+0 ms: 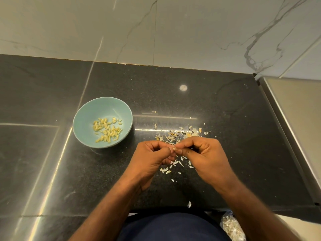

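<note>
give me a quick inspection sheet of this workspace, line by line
surface: black speckled countertop, glossy, with light reflections
job's things: teal bowl left of the hands, holding pale yellow kernels
clutter: husks scattered around and under the hands; clear bag at the bottom right, below the counter edge
fingers: left hand and right hand meet, both pinching one small seed, mostly hidden
cables: nothing seen
surroundings: marbled wall tiles behind; pale ledge at right
</note>
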Motion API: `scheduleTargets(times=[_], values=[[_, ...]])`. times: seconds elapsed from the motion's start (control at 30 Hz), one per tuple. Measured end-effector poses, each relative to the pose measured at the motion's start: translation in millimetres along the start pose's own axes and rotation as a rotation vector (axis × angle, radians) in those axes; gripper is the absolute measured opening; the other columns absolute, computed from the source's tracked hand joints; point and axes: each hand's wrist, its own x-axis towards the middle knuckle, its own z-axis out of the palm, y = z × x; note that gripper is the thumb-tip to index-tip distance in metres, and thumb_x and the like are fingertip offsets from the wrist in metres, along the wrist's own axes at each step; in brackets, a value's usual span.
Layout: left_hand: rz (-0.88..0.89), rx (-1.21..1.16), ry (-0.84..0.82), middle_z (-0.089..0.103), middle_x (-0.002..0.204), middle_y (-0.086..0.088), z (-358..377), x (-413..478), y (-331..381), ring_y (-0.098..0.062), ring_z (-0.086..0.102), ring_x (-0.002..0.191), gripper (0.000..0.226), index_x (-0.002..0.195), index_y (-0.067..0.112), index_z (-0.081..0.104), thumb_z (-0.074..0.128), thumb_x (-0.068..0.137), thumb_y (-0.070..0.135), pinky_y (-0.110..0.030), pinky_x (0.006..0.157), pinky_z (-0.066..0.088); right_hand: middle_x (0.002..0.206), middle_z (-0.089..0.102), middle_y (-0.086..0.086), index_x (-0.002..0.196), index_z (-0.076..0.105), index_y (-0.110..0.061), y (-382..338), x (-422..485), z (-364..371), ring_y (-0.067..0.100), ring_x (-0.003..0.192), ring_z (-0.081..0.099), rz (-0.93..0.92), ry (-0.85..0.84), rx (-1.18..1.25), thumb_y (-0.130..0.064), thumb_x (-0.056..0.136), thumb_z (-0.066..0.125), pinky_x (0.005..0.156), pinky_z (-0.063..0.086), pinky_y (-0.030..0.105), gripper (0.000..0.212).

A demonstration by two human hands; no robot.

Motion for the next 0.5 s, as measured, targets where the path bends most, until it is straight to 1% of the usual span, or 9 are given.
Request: scheduleTargets(times=[0.13,0.2,0.3,0.4,0.5], values=[[0.013,0.032,0.013,0.069,0.070,-0.011,2,-2,1,-0.016,0.061,0.066,0.011,0.081,0.002,0.073,0.066,0.088,0.001,-0.026,0.066,0.053,0.084,0.075,-0.013,0.088,0.076,-0.030,2,-5,2,0.007,0.082,0.071,-0.021,0.026,-0.025,-0.002,0.085,0.074,0.073,0.054,0.015,0.028],[0.027,0.019,0.005,0.070,0.072,-0.010,3,-2,3,-0.015,0.063,0.067,0.011,0.083,0.002,0.073,0.065,0.090,0.003,-0.025,0.066,0.055,0.088,0.073,-0.014,0.090,0.075,-0.032,2,-5,1,0.008,0.087,0.069,-0.068,0.050,-0.096,-0.003,0.085,0.075,0.075,0.053,0.015,0.030],[0.024,-0.003,-0.009,0.071,0.075,-0.011,3,-3,4,-0.015,0.065,0.069,0.011,0.083,0.002,0.074,0.066,0.089,0.004,-0.025,0.066,0.056,0.092,0.070,-0.015,0.092,0.075,-0.034,4,-3,-2,0.010,0.093,0.067,-0.132,0.068,-0.188,-0.003,0.083,0.077,0.079,0.054,0.019,0.032],[0.007,-0.037,-0.044,0.072,0.078,-0.014,1,-5,6,-0.017,0.066,0.070,0.009,0.084,0.000,0.075,0.069,0.086,0.007,-0.025,0.066,0.057,0.090,0.069,-0.016,0.091,0.076,-0.033,2,-1,-6,0.009,0.090,0.066,-0.122,0.040,-0.213,-0.003,0.083,0.077,0.076,0.053,0.018,0.031],[-0.016,-0.087,-0.088,0.072,0.080,-0.016,-2,-7,8,-0.018,0.067,0.071,0.020,0.088,-0.003,0.075,0.072,0.077,0.014,-0.024,0.066,0.058,0.086,0.071,-0.015,0.090,0.078,-0.026,-1,-1,-9,0.010,0.085,0.067,-0.099,0.013,-0.220,-0.003,0.084,0.076,0.072,0.052,0.017,0.024]])
